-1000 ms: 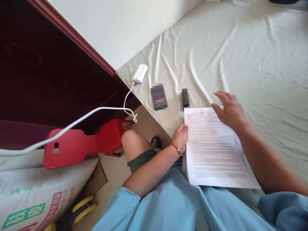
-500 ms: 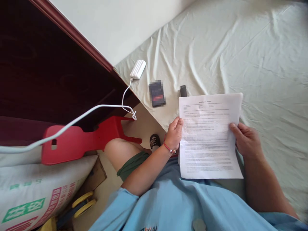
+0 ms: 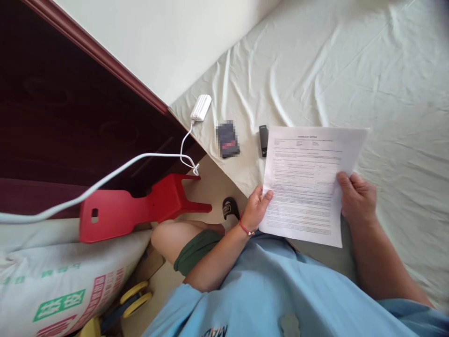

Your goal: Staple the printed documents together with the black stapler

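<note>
Left hand [image 3: 257, 208]: fingers curled, thumb forward, pinching left edge of sheet [image 3: 305, 182]. Red cord on left wrist. Left forearm bare, running from near-left up and right toward hand. Right hand [image 3: 356, 199]: thumb on top, fingers closed behind, gripping right edge of sheet. Right forearm bare, entering from near-right. Both hands level, well apart, held above lap.

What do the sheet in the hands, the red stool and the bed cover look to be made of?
The printed sheet, held by the left hand and right hand, looks like thin matte white paper: it bends where gripped. The red stool looks like moulded plastic, smooth with a slight sheen. The bedsheet looks like pale woven fabric, matte and creased.
</note>
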`<state>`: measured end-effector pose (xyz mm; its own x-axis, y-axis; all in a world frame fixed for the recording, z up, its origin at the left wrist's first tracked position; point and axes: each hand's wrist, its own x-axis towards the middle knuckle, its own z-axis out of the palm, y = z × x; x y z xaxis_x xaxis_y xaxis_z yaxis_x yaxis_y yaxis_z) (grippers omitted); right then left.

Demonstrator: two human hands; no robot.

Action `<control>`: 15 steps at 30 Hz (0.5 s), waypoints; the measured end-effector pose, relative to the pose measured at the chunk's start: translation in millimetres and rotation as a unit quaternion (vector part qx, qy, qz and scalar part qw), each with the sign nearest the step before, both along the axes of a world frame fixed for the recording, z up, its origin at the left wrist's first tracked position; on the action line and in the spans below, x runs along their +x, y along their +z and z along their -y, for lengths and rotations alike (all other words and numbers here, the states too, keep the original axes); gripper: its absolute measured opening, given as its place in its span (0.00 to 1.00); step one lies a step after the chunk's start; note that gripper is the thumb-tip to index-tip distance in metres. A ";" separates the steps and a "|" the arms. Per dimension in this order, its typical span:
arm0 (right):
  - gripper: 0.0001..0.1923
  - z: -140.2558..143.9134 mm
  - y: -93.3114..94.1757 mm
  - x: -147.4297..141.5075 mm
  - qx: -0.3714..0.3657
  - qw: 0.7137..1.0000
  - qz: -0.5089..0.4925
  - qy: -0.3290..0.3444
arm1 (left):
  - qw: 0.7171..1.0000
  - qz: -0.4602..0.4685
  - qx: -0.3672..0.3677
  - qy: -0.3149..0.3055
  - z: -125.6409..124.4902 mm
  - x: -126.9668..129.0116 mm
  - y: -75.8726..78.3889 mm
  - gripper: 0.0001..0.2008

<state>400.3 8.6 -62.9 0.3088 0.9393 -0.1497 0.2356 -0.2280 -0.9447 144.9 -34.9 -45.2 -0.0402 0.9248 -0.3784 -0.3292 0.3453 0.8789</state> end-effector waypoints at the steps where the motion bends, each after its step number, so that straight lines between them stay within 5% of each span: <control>1: 0.25 0.1 1.3 -0.9 0.007 1.000 -0.029 -0.007 | 1.000 -0.008 0.011 -0.003 -0.1 -0.1 -2.4 0.22; 6: 0.23 -0.9 4.9 -2.3 0.009 0.996 -0.090 -0.014 | 0.992 -0.086 0.000 -0.094 0.5 -2.5 -9.9 0.23; 15: 0.18 -5.2 -7.5 5.8 0.055 0.991 -0.117 0.023 | 0.994 -0.094 0.009 -0.053 -0.4 -9.3 -21.1 0.33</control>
